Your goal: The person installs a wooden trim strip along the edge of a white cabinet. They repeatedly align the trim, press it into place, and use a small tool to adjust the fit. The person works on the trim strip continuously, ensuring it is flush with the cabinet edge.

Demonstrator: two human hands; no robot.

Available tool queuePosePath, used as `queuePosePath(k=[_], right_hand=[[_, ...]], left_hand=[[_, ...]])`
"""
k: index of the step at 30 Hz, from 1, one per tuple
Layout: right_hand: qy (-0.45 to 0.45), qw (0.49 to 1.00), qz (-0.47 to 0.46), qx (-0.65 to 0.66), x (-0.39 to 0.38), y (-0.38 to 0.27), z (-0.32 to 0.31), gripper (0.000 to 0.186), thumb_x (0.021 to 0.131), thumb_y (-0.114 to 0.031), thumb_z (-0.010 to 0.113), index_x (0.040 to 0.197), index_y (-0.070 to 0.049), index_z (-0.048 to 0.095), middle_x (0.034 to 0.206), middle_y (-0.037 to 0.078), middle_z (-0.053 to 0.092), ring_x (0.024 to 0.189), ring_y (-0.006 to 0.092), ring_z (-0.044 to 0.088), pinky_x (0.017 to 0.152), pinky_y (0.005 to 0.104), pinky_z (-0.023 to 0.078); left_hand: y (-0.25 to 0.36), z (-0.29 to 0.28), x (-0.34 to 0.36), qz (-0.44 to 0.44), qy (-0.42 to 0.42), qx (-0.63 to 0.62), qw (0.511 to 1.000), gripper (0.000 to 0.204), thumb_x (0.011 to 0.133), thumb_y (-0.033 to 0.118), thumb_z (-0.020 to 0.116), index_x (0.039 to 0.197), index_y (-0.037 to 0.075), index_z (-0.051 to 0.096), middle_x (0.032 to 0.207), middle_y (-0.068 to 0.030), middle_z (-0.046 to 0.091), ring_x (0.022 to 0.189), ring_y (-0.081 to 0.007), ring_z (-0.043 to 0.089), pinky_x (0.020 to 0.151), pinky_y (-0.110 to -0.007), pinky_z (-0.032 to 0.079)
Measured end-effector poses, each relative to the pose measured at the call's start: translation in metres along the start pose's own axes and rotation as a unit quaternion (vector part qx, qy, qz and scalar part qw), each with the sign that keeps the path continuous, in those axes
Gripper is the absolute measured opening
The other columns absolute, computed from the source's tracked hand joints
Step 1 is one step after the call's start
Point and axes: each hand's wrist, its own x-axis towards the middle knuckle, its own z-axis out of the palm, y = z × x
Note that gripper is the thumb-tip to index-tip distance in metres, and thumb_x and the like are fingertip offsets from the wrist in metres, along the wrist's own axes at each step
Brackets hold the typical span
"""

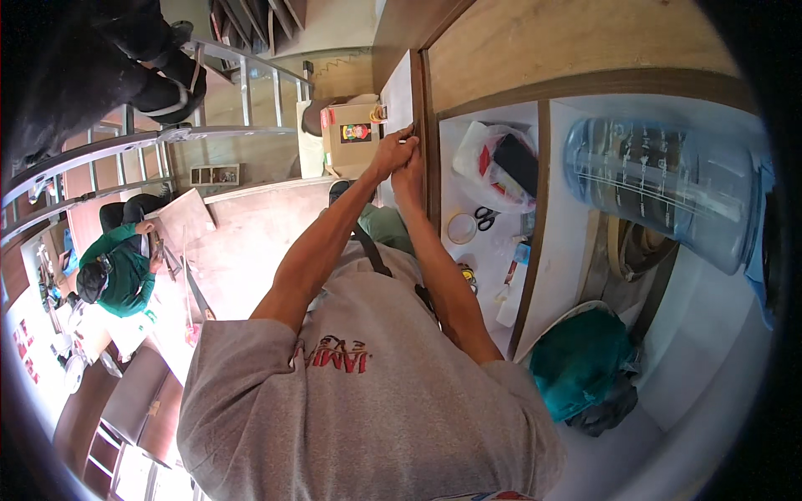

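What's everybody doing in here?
A person in a grey T-shirt has their left hand and right hand close together at the brown edge of a panel. Whatever they may be holding is too small to make out. To the right, scissors and a tape roll are in one compartment, a big blue water jug in another. On the left are a co-worker in green and a metal ladder.
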Motion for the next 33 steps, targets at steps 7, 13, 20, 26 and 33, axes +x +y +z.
queuePosePath(k=[7,13,20,26,33], right_hand=[[-0.022,0.991,0.101,0.082,-0.001,-0.004,0.01,0.036,0.092,-0.012,0.054,0.126,0.001,0.049,0.116,0.013,0.059,0.108,0.0196,0.056,0.091,0.0337,0.046],[-0.002,0.997,0.039,0.06,0.009,0.046,0.019,0.035,0.093,-0.017,0.054,0.122,0.002,0.052,0.112,0.015,0.062,0.104,0.0229,0.058,0.088,0.0354,0.047],[-0.016,0.999,0.029,0.033,0.009,0.015,-0.005,0.033,0.091,-0.02,0.057,0.116,0.002,0.055,0.101,0.022,0.066,0.094,0.0337,0.064,0.08,0.0409,0.049],[-0.02,0.998,0.053,0.01,0.009,-0.007,-0.005,0.032,0.087,-0.018,0.06,0.111,0.002,0.058,0.093,0.023,0.067,0.09,0.0338,0.065,0.077,0.0417,0.049],[-0.022,0.998,0.065,-0.013,0.01,-0.017,-0.011,0.03,0.087,-0.011,0.057,0.112,0.005,0.057,0.095,0.025,0.066,0.09,0.0376,0.064,0.079,0.0432,0.049]], left_hand=[[-0.005,-0.007,0.007,0.011,0.004,0.052,0.999,0.054,0.087,0.033,0.059,0.132,0.002,0.054,0.106,-0.0265,0.066,0.097,-0.0314,0.068,0.089,-0.037,0.05],[-0.013,-0.005,0.013,0.039,0.001,0.036,0.999,0.054,0.088,0.032,0.058,0.133,0.002,0.053,0.113,-0.0266,0.064,0.103,-0.0311,0.065,0.092,-0.036,0.048],[-0.01,0.008,0.01,0.037,0.031,0.027,0.998,0.055,0.089,0.033,0.056,0.133,0.0,0.052,0.123,-0.0254,0.06,0.113,-0.0313,0.061,0.097,-0.034,0.045],[-0.015,0.007,0.016,0.054,0.053,0.039,0.996,0.054,0.086,0.032,0.057,0.128,-0.002,0.056,0.118,-0.0289,0.06,0.112,-0.0374,0.06,0.099,-0.038,0.044],[-0.003,0.005,0.015,-0.009,-0.001,0.07,0.997,0.057,0.09,0.033,0.057,0.132,-0.004,0.051,0.121,-0.0273,0.061,0.112,-0.0309,0.062,0.097,-0.034,0.045]])
